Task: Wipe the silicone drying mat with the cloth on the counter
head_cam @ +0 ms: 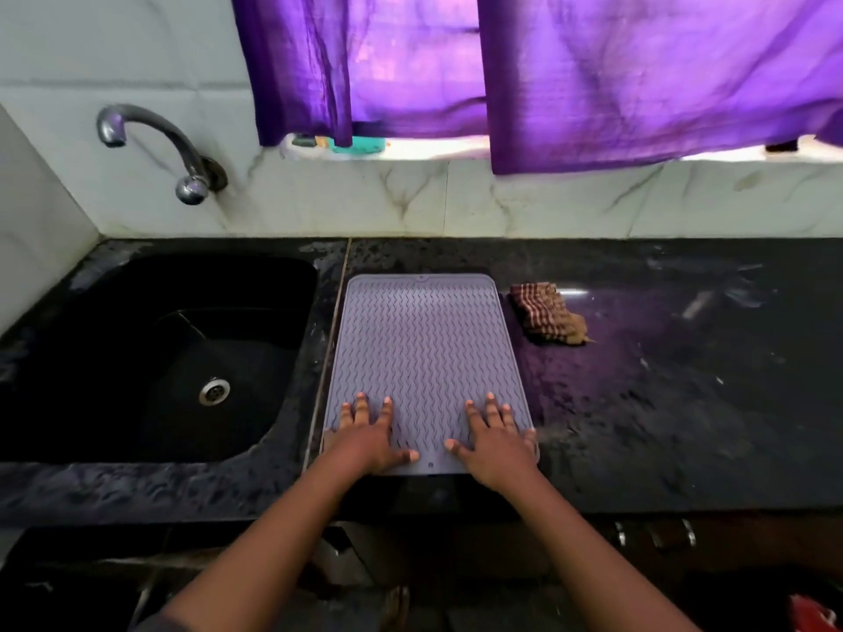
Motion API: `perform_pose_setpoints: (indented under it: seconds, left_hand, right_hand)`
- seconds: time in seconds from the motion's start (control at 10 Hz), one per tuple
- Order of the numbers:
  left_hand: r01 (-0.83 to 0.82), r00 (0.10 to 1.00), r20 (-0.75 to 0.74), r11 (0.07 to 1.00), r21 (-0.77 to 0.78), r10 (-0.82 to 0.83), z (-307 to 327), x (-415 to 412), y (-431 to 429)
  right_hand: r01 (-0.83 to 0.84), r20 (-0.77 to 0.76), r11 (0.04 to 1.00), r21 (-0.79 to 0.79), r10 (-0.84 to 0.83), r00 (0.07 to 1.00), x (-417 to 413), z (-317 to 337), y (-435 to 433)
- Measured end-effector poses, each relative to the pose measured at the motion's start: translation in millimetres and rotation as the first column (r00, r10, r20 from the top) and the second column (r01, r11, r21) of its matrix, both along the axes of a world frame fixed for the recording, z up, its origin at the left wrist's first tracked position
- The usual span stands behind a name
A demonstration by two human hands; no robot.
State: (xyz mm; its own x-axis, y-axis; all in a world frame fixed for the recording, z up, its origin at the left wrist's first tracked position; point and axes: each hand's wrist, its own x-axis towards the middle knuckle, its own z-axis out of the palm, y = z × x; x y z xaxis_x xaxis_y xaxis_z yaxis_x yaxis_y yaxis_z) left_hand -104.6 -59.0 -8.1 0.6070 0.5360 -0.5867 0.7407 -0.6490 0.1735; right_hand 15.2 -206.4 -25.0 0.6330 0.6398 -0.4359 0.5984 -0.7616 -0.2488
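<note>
Both arms reach forward from the bottom of the frame. The left hand (368,437) and right hand (495,442) lie flat, fingers spread, grasping nothing, on the lower end of the silicone drying mat (426,353). The cloth (545,313) lies right of it on the desk (684,380).

One wide-angle camera, worn on the head, looks forward and steeply down from just above the near edge of the table (684,403), close over the silicone mat (424,348), which lies mid-frame. The sink (114,358) falls left of the mat; the wall (547,203) and curtain (638,75) lie beyond the mat.

Grey ribbed silicone mat (426,353) flat on counter, crumpled checked cloth (545,313) just beside
</note>
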Motion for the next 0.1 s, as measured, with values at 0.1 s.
perform_pose_setpoints:
  seconds: [0.1]
  left_hand:
    - [-0.037,0.980,0.200,0.984,0.173,0.002,41.3,21.8,22.0]
  right_hand:
    - [-0.004,0.156,0.972,0.233,-0.033,0.987,12.8,35.5,25.1]
